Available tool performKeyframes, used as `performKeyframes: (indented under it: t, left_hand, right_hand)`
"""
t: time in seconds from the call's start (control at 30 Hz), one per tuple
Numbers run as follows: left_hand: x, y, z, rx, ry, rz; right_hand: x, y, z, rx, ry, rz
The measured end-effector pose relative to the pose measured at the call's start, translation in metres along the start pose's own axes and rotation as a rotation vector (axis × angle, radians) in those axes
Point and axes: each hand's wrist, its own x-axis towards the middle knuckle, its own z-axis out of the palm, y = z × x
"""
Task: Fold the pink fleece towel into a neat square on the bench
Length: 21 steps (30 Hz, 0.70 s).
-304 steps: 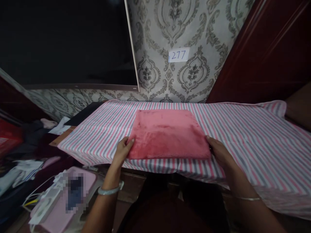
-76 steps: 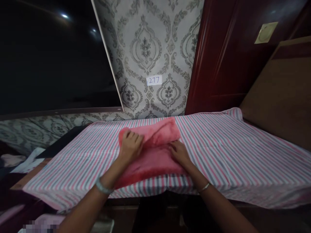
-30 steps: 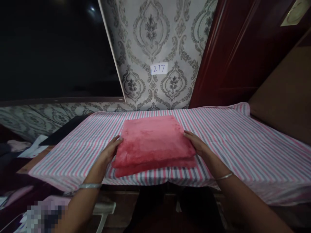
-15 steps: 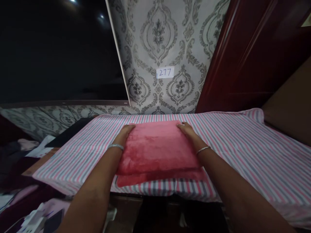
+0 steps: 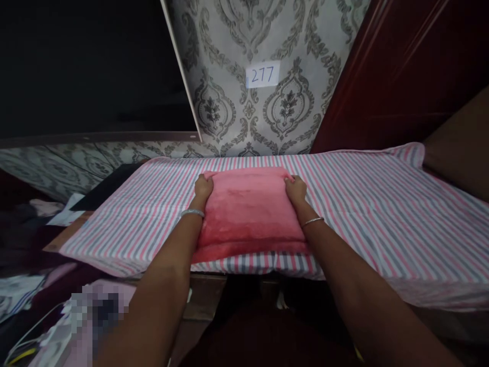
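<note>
A pink plush cloth [image 5: 248, 209] lies in a flat, roughly rectangular shape on the striped cover [image 5: 367, 214], near its front edge. A second layer of the same colour shows under its near edge. My left hand [image 5: 204, 187] is closed on its far left corner. At the far right corner, the fingers of my right hand [image 5: 296, 189] are curled around the fabric. Between my hands the far edge is slightly raised. Most of my fingertips are hidden by the plush and by my knuckles.
A large dark screen [image 5: 91, 66] stands behind on the left, before patterned wallpaper. A paper marked 277 [image 5: 263, 74] is on the wall. Dark red wood panelling [image 5: 405, 81] rises at the right. A power strip, cables and clothes lie low on the left.
The plush cloth was bunched, then lay flat with my hands at its sides. My hands have moved forward to its far corners and closed on them. The view has shifted.
</note>
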Motion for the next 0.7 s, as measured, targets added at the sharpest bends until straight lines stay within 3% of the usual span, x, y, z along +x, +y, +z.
performKeyframes:
  t: [0.13, 0.23, 0.37, 0.5, 0.57, 0.7]
  left_hand:
    - [-0.003, 0.005, -0.023, -0.065, -0.102, -0.02]
    - [-0.014, 0.0, -0.042, -0.119, -0.16, -0.029]
    - [-0.041, -0.024, -0.058, -0.187, -0.177, 0.026]
    - [-0.079, -0.057, -0.064, -0.211, -0.206, 0.105]
    - [-0.098, -0.067, -0.062, -0.187, -0.19, 0.125]
    - [-0.123, -0.069, -0.05, -0.118, -0.051, 0.274]
  right_hand:
    - [0.002, -0.005, -0.018, 0.044, -0.096, 0.036]
    - [-0.011, 0.005, -0.038, 0.124, -0.2, 0.019]
    - [-0.051, 0.037, -0.067, 0.287, -0.292, -0.014]
    - [-0.093, 0.056, -0.088, 0.283, -0.355, -0.018]
    - [-0.107, 0.056, -0.091, 0.24, -0.326, -0.062]
    - [-0.123, 0.051, -0.086, 0.15, -0.176, -0.178]
